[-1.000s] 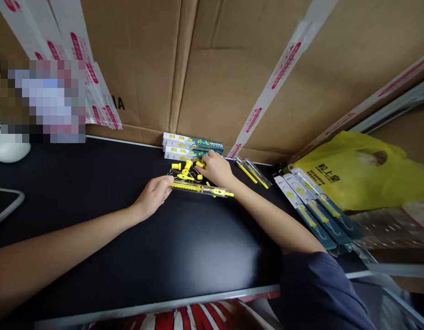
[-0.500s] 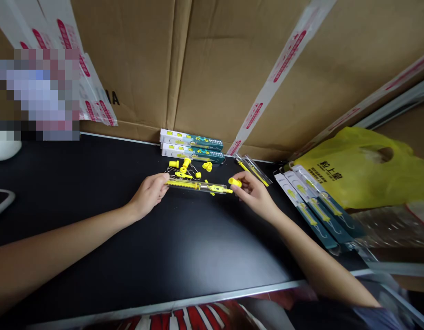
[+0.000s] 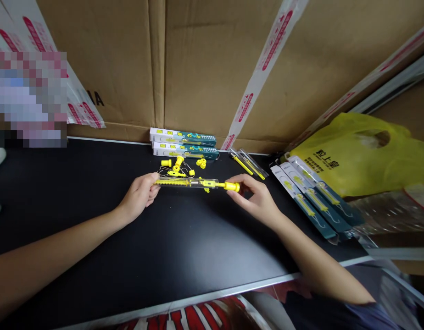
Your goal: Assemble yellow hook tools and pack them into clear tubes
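My left hand [image 3: 140, 192] is closed on the left end of a clear tube with a yellow scale inside, a tubular spring scale [image 3: 177, 182], held level above the table. Between the thumb and fingers of my right hand [image 3: 255, 195] is a yellow end cap [image 3: 231, 186]. The cap sits over the tip of the yellow rod that sticks out of the tube's right end, a short way from the tube itself. Just behind the tube lie loose yellow caps [image 3: 166, 163], wire hooks [image 3: 187, 167] and a cluster of small yellow rings [image 3: 201, 163].
Two printed boxes [image 3: 184, 150] lie against the cardboard wall [image 3: 205, 68]. Clear tubes with yellow strips [image 3: 246, 164] rest right of them. Several more boxes [image 3: 306, 201] lie at the right beside a yellow plastic bag [image 3: 353, 156]. The black table [image 3: 157, 266] has a pale front edge.
My right hand has brought the yellow cap onto the rod's tip, where before it was above and apart from it. The view has shifted slightly to the right.
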A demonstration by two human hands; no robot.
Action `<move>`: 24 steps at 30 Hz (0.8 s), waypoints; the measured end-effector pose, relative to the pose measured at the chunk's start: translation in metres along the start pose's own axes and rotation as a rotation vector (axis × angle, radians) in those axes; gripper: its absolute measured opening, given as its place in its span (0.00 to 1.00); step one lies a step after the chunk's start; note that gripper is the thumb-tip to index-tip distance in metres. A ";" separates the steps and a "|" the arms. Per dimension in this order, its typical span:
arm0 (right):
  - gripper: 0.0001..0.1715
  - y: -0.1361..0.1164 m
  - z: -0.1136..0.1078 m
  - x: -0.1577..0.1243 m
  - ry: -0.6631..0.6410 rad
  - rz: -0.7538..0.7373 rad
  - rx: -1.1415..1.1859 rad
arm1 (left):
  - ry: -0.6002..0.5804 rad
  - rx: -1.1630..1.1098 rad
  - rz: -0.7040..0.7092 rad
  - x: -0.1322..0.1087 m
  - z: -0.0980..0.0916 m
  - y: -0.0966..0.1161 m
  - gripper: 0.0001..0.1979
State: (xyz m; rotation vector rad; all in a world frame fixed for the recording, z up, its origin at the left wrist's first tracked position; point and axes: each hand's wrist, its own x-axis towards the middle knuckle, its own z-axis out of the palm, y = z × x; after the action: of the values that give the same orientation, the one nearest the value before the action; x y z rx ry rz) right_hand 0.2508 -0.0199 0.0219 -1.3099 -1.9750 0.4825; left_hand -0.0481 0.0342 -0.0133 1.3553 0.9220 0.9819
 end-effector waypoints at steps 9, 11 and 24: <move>0.09 -0.007 0.008 0.001 0.002 -0.055 -0.036 | -0.009 0.048 -0.012 -0.001 0.002 0.002 0.16; 0.09 -0.008 0.010 0.001 0.008 -0.069 -0.053 | -0.010 0.050 -0.014 -0.002 0.002 0.002 0.16; 0.19 -0.006 0.015 -0.003 0.026 -0.038 0.161 | -0.002 0.045 -0.022 -0.001 0.004 0.003 0.16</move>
State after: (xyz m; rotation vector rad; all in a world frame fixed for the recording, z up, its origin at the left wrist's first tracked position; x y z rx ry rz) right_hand 0.2366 -0.0240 0.0141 -1.1704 -1.8942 0.5903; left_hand -0.0452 0.0315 -0.0107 1.3807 0.9605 0.9479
